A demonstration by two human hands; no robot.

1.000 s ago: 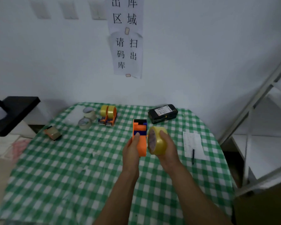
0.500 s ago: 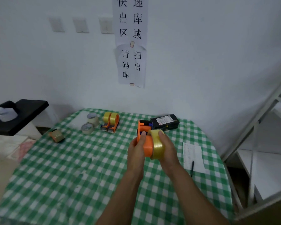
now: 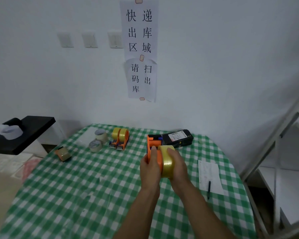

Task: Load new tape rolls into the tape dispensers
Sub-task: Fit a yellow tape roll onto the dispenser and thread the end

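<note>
Left hand [image 3: 149, 168] grips the orange dispenser [image 3: 152, 143] upright above the table [image 3: 93, 187], open side facing R, so my right hand [image 3: 178, 167], curled round the yellow tape roll [image 3: 167, 163], can press it on sideways. Roll touches dispenser; seating prob. not done yet.

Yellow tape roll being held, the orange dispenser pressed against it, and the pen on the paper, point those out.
yellow tape roll [image 3: 167, 165]: head view, on its outer yellow band.
orange dispenser [image 3: 154, 144]: head view, on its upper orange body.
pen [image 3: 208, 189]: head view, mid-barrel.
</note>
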